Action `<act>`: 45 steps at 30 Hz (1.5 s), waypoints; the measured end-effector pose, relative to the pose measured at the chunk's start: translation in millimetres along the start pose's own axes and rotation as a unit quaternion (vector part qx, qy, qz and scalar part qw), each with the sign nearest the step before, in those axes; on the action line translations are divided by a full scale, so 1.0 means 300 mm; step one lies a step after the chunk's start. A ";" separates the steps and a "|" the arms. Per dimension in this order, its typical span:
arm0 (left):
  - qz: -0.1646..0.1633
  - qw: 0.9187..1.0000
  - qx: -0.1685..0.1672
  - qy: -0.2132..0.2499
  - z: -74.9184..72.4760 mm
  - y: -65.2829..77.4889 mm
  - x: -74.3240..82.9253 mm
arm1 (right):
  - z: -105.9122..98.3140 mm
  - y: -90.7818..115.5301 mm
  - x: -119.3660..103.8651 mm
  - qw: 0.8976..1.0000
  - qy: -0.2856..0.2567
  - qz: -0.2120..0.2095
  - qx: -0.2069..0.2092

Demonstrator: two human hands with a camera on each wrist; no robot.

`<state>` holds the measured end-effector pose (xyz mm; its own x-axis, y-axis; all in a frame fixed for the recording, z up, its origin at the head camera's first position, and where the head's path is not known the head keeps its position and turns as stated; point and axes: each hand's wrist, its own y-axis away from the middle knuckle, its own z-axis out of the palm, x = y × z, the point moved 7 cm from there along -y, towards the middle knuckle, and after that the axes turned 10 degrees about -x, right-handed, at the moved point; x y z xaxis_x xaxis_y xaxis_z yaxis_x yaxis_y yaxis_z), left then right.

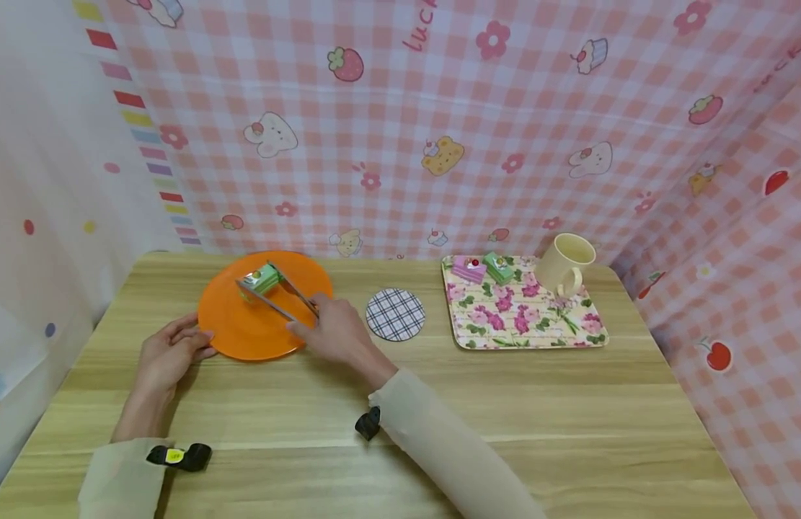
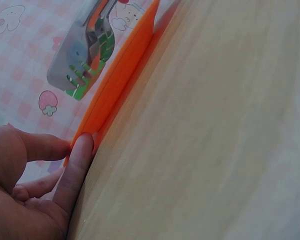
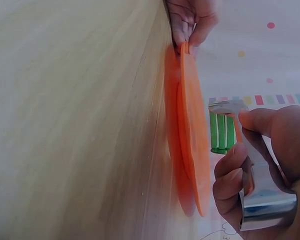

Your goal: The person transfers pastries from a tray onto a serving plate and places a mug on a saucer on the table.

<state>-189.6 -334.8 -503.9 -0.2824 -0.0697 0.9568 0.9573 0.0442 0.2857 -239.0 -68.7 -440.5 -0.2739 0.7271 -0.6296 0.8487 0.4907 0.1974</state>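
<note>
- Tongs (image 1: 270, 303) in the head view are gripped by the right hand (image 1: 338, 328), its fingers wrapped round them; the ends press either side of a green cake slice (image 1: 262, 278) over the orange plate (image 1: 244, 342). The left hand (image 1: 169, 353) pinches the plate's near-left rim.
- Also in the head view, the slice could slip or twist loose if the right hand eases its squeeze, since only the ends of the tongs seem to bear on it; a knock from the metal arms could shift the plate on the counter (image 1: 400, 432). The slice looks like a small green block with a decorated top, its details too small to make out. Well apart to the right, a floral tray (image 1: 504, 342) bears a pink cake slice (image 1: 469, 271), a second green slice (image 1: 499, 268) and a mug (image 1: 557, 263); a checked coaster (image 1: 396, 315) lies between plate and tray.
- In the left wrist view, the left hand's digits lie on both sides of the rim, barely parted. Lifting or pressing there could tip the plate and send a loose slice sliding. The slice shows green with pale bands, partly hidden by the metal.
- In the right wrist view, the slice appears just off the plate's surface, so letting go there might topple it. Its side is striped green and white, straight-edged, with no visible crushing.
</note>
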 end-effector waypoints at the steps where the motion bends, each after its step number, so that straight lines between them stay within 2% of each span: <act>1: -0.002 1.000 -0.001 -0.004 0.001 -0.001 -0.001 | 0.002 -0.005 -0.002 1.000 0.001 0.002 0.001; 9: -0.006 1.000 0.006 0.008 0.000 0.002 -0.006 | 0.014 -0.036 -0.021 1.000 0.015 0.010 -0.002; 18: -0.005 1.000 0.004 -0.003 0.002 0.002 -0.003 | 0.027 -0.061 -0.030 1.000 0.016 0.023 -0.004; 28: -0.009 1.000 0.002 0.007 -0.004 0.002 -0.006 | 0.049 -0.082 -0.047 0.999 0.032 0.039 -0.008; 45: -0.005 1.000 0.001 -0.003 -0.001 -0.005 -0.003 | 0.060 -0.095 -0.043 0.999 0.011 0.050 -0.002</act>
<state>-190.8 -335.2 -505.3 -0.2921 -0.0639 0.9543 0.9543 0.0460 0.2952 -251.5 -100.5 -451.4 -0.1978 0.7825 -0.5904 0.8707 0.4169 0.2609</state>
